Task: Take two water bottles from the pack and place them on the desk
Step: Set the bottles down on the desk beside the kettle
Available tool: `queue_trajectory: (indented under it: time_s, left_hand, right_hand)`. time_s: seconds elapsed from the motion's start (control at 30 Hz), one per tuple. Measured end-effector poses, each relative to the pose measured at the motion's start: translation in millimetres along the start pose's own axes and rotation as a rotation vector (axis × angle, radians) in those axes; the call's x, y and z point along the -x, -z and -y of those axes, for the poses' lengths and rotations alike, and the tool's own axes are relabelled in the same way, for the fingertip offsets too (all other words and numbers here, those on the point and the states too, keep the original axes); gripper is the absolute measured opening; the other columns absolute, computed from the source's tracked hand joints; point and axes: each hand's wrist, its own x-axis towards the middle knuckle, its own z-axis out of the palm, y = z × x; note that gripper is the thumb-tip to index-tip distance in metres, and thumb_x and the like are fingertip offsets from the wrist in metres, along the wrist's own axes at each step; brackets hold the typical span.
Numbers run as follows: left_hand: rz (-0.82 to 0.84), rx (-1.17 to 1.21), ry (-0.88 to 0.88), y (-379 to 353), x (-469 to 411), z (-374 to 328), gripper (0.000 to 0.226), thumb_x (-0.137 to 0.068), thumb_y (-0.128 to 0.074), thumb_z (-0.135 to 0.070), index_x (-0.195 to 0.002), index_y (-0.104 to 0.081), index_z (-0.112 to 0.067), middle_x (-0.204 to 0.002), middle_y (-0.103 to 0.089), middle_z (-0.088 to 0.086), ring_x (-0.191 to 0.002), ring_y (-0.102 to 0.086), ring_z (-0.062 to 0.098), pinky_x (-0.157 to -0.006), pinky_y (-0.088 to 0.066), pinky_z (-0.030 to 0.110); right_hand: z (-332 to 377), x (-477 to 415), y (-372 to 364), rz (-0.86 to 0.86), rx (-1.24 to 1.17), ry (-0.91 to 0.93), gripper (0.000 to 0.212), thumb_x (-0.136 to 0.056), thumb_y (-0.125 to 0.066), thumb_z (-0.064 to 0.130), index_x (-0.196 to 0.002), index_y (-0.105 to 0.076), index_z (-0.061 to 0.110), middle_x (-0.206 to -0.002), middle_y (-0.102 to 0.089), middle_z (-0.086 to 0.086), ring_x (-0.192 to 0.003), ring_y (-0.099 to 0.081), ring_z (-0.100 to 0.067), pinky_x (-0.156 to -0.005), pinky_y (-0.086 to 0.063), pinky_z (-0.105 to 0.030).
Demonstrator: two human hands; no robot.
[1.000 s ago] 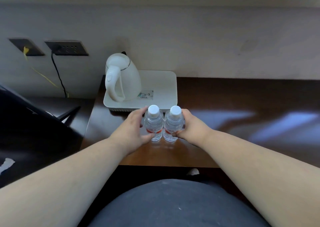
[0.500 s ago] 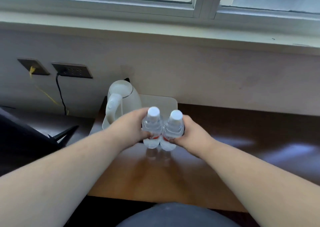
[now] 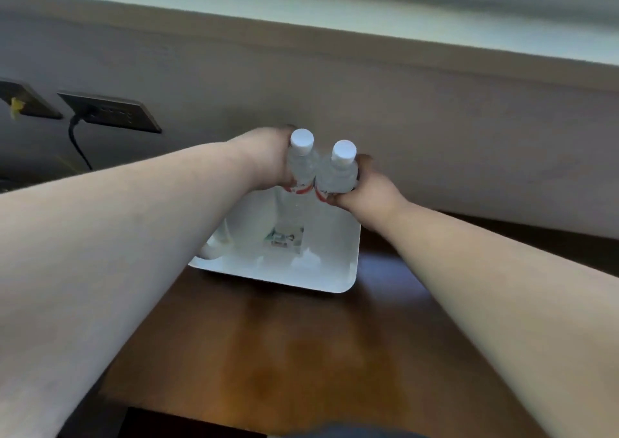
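Note:
Two small clear water bottles with white caps and red-white labels are held side by side, upright, above the white tray. My left hand (image 3: 268, 158) grips the left bottle (image 3: 301, 161). My right hand (image 3: 366, 188) grips the right bottle (image 3: 338, 173). Both bottles are lifted off the brown wooden desk (image 3: 301, 354) and touch each other. Their lower ends are blurred against the tray. No pack is in view.
A white tray (image 3: 321, 277) sits at the desk's back-left corner against the grey wall. A white kettle (image 3: 219, 243) on it is mostly hidden behind my left forearm. Wall sockets (image 3: 110, 112) with a black cable are at the left.
Both hands have carried the two bottles up off the desk and farther back, over the tray. The camera has moved forward and now looks down more.

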Motion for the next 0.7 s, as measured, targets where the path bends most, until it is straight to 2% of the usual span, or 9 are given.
queue_trajectory:
  time_s: [0.1,0.23,0.33,0.43,0.5,0.6,0.7]
  left_hand:
    - [-0.029,-0.011,-0.013,-10,-17,8,0.035,-0.066,-0.081,-0.031,-0.084,-0.05,-0.028,-0.083,-0.062,-0.004,-0.068,-0.057,0.024,-0.059,-0.04,0.027]
    - [-0.033,-0.045,0.007,-18,-26,14,0.045,-0.065,-0.086,-0.033,-0.1,-0.058,-0.028,-0.091,-0.056,-0.006,-0.076,-0.053,0.022,-0.066,-0.039,0.028]
    - [0.0,-0.049,0.039,-14,-27,17,0.03,-0.067,-0.078,-0.038,-0.088,-0.061,-0.026,-0.082,-0.066,-0.007,-0.071,-0.062,0.023,-0.059,-0.041,0.028]
    - [-0.021,-0.041,0.053,-11,-21,18,0.022,-0.071,-0.074,-0.036,-0.087,-0.063,-0.025,-0.078,-0.066,-0.004,-0.066,-0.061,0.023,-0.054,-0.039,0.026]
    - [-0.055,-0.018,0.079,-11,-17,17,0.028,-0.072,-0.076,-0.033,-0.094,-0.062,-0.024,-0.083,-0.063,-0.001,-0.071,-0.058,0.028,-0.062,-0.041,0.029]
    - [-0.082,-0.03,0.103,-13,-13,16,0.032,-0.073,-0.075,-0.035,-0.099,-0.06,-0.022,-0.087,-0.061,0.001,-0.074,-0.055,0.03,-0.065,-0.042,0.031]
    - [-0.087,-0.051,0.125,-15,-10,14,0.031,-0.075,-0.07,-0.039,-0.101,-0.062,-0.025,-0.088,-0.064,0.0,-0.074,-0.057,0.029,-0.067,-0.042,0.031]
  right_hand:
    - [-11,-18,-9,0.006,-0.065,0.0,0.054,-0.074,-0.087,0.03,-0.115,-0.053,0.017,-0.101,-0.067,0.003,-0.09,-0.064,-0.014,-0.059,-0.042,-0.011]
    - [-24,-33,-20,-0.031,-0.112,0.008,0.052,-0.074,-0.085,0.026,-0.114,-0.053,0.021,-0.11,-0.067,-0.002,-0.101,-0.065,-0.022,-0.079,-0.052,-0.029]
    - [-29,-38,-27,-0.049,-0.108,-0.015,0.063,-0.072,-0.084,0.034,-0.126,-0.054,0.022,-0.122,-0.061,-0.008,-0.105,-0.064,-0.026,-0.091,-0.053,-0.044]
    - [-32,-41,-35,-0.091,-0.138,-0.005,0.054,-0.074,-0.083,0.032,-0.119,-0.055,0.023,-0.114,-0.064,-0.001,-0.1,-0.066,-0.021,-0.083,-0.054,-0.034]
    - [-33,-40,-40,-0.142,-0.173,-0.011,0.054,-0.074,-0.083,0.032,-0.117,-0.051,0.026,-0.106,-0.062,0.008,-0.095,-0.064,-0.014,-0.076,-0.049,-0.026]
    - [-35,-38,-43,-0.168,-0.185,-0.02,0.057,-0.074,-0.083,0.033,-0.119,-0.049,0.023,-0.107,-0.06,0.007,-0.097,-0.062,-0.014,-0.081,-0.049,-0.029]
    - [-34,-36,-41,-0.146,-0.182,-0.031,0.055,-0.073,-0.083,0.037,-0.112,-0.045,0.03,-0.098,-0.058,0.015,-0.092,-0.062,-0.012,-0.076,-0.047,-0.026]
